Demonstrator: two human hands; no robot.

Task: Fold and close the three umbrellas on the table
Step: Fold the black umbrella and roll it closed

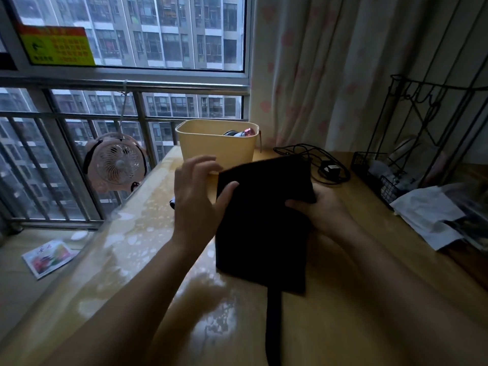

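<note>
Above the table (369,299), the right hand (319,210) grips the black umbrella (261,228) at its 3 o'clock edge, likely steadying it, while the left hand (195,191), fingers (196,165) spread, thumbs the 9 o'clock edge flat (strap (274,326) dangling toward 6 o'clock).

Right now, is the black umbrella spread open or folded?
Folded. The black umbrella is a flat bundle of cloth gripped by the right hand, left hand touching it; its strap hangs loose, not wrapped round.

left hand (196,192): thumb on black umbrella (264,228) | right hand (320,211): grips it
</note>
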